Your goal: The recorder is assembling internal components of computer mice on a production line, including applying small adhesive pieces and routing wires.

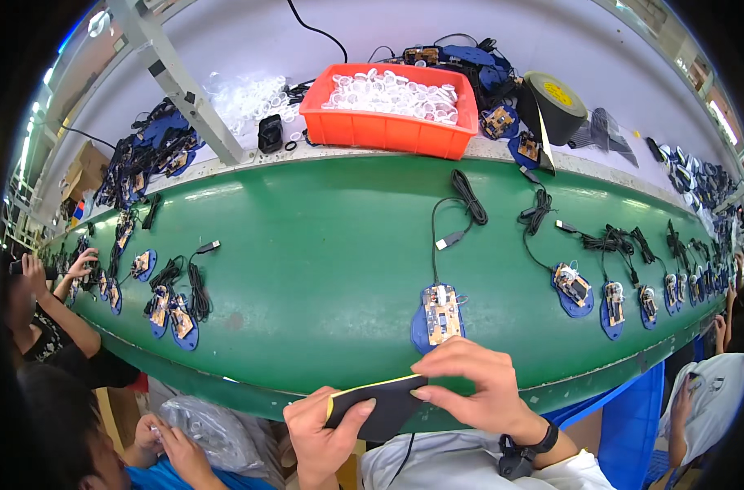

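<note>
A black flat sheet with a yellow edge [378, 404] is held up in front of me at the near edge of the bench. My left hand [323, 433] pinches its left end, thumb across the face. At the opposite corner, my right hand [480, 388] has thumb and forefinger closed on the sheet; a dark watch is on that wrist. Just beyond my right hand lies a blue mouse base with a brown circuit board [441, 314], partly covered by the fingers. Its black cable runs away from me to a coiled bundle [468, 198] with a USB plug [449, 240].
The green bench [323, 245] carries several more mouse bases [572, 287] at right and left [182, 320]. On the back ledge stand an orange bin of white rings [388, 131] and a large black roll [556, 106]. Co-workers sit on both sides; a blue crate [625, 425] is near right.
</note>
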Demonstrator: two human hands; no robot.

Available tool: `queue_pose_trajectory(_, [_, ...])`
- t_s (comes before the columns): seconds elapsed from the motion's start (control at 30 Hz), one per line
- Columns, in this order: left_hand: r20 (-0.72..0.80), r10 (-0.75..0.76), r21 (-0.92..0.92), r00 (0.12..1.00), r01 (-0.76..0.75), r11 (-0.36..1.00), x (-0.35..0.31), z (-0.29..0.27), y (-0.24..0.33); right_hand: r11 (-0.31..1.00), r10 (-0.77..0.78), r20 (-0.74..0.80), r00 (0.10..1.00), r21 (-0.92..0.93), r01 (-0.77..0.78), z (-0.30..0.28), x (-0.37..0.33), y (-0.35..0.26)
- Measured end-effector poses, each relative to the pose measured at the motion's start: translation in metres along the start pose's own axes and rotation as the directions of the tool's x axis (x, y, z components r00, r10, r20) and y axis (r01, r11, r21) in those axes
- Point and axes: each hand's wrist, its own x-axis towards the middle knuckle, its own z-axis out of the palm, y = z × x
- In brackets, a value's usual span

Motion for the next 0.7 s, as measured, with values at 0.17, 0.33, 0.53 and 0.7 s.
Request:
queue_pose_trajectory(0.17, [0.014,0.072,-0.048,0.997,-0.071,0.996,0.002,0.002,-0.001,0.998,0.043,0.037,0.998,0.037,-0.044,-0.003,0.001,0.005])
queue_pose_trajectory(0.33, [0.002,0.066,-0.024,0.998,-0.065,0.998,0.005,0.005,-0.004,0.999,-0.032,0.044,0.999,-0.009,0.032,-0.006,0.000,0.009])
queue_pose_trajectory(0.53, [0.000,0.085,0.007,0.996,-0.085,0.996,0.006,0.004,-0.007,0.991,-0.128,0.014,0.992,-0.036,0.128,-0.003,-0.002,0.013])
queue_pose_trajectory(0.7, [0.015,-0.020,0.052,1.000,0.019,0.998,0.004,0.001,-0.009,0.981,-0.182,-0.015,0.983,-0.078,0.180,0.003,0.001,0.011])
